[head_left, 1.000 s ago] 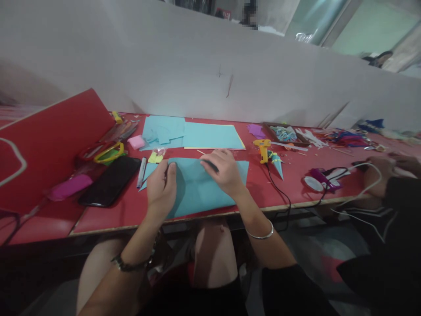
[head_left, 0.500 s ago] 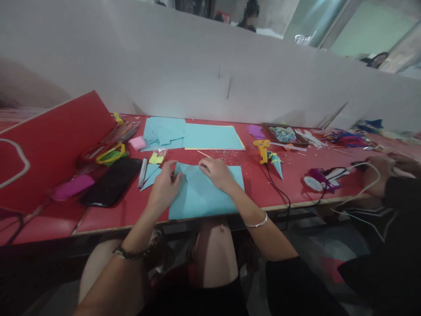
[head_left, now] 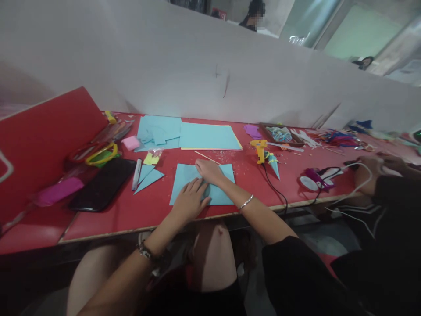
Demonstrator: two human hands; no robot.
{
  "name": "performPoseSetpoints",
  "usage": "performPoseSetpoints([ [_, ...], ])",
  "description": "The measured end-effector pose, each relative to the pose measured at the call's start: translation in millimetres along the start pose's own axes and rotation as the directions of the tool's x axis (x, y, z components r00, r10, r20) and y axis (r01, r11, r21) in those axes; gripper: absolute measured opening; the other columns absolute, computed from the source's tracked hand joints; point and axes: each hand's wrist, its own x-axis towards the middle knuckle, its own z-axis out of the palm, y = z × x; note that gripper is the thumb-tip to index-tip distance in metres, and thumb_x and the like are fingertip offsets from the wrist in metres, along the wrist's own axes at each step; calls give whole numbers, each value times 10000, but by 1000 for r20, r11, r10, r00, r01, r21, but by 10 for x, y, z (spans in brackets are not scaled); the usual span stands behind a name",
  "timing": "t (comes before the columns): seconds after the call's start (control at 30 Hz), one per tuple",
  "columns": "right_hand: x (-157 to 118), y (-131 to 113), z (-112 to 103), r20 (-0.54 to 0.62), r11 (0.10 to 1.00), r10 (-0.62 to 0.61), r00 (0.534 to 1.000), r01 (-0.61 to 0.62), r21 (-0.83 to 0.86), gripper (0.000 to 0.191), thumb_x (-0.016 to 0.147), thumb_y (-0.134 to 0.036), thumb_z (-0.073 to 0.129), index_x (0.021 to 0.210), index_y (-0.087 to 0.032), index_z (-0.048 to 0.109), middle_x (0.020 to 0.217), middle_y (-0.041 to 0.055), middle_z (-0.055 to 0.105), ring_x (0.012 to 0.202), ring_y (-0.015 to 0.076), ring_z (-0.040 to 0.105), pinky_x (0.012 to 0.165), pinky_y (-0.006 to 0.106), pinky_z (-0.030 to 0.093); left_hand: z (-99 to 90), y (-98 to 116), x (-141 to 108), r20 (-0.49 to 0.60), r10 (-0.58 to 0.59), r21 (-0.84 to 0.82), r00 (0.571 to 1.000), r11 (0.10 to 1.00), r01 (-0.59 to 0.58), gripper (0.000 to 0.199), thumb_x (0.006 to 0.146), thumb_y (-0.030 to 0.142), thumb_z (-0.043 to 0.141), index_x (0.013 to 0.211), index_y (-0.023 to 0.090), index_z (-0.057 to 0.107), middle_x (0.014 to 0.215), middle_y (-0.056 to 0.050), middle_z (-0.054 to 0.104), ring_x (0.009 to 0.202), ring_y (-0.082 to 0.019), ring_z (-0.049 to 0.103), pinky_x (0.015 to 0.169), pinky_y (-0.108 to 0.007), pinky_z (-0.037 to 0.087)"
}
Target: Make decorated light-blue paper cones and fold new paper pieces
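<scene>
A light-blue sheet of paper (head_left: 180,176) lies at the table's front edge below both my hands. My left hand (head_left: 191,198) rests flat on the sheet with its fingers stretched out. Just beyond it, my right hand (head_left: 209,172) is closed over the paper's far middle part. Whatever its curled fingers may hold is hidden from me. To the left are blue paper triangles (head_left: 149,179) and a capped marker (head_left: 137,174). A thin wooden stick (head_left: 204,156) lies behind the sheet.
On the right stand a yellow glue gun (head_left: 260,150) and a blue paper cone (head_left: 273,165). A black phone (head_left: 104,184) and yellow-handled scissors (head_left: 100,154) lie left. Larger blue sheets (head_left: 210,136) are at the back. A co-worker's hands (head_left: 365,175) are far right.
My left hand has moved right from the sheet's left edge to lie flat on its middle. The sheet's near edge sits farther from me. My right hand has stayed near the far edge.
</scene>
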Motion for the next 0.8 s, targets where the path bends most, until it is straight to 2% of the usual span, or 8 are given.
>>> performPoseSetpoints([
  [0.17,33,29,8,-4,1000,-15,1000,15,-3,274,907,-281,242,901,-184,498,828,40,613,749,153,538,604,256,289,8,-208,-54,31,29,1,999,1000,-29,438,848,395,347,1249,232,419,1346,-44,396,1237,-210,341,1011,-395,273],
  [0.33,24,37,19,-37,999,-39,999,38,-3,268,905,-283,249,883,-188,499,837,34,612,758,153,540,590,257,276,-88,-572,-245,109,97,-15,989,995,-96,478,846,464,309,1298,309,329,1389,6,320,1263,-188,295,1022,-392,236],
  [0.57,28,50,29,-37,999,-37,999,37,12,260,901,-272,256,869,-190,501,851,35,608,739,156,527,577,255,267,-118,-1041,-454,123,65,33,990,997,-70,485,844,475,296,1301,315,326,1383,-1,333,1274,-180,273,1028,-365,218],
  [0.7,58,42,35,-2,998,-61,998,61,6,260,900,-266,263,886,-178,507,868,54,607,761,169,529,604,261,283,-135,-1138,-440,173,66,32,983,997,-72,513,835,488,303,1317,312,290,1394,-8,311,1284,-181,250,1026,-365,225],
  [0.8,75,34,43,8,998,-61,998,61,4,263,898,-265,269,887,-169,513,860,66,607,765,179,532,615,267,289,-199,-1055,-384,186,56,45,981,997,-66,528,822,479,337,1312,284,315,1393,-31,312,1286,-205,245,1024,-382,231],
])
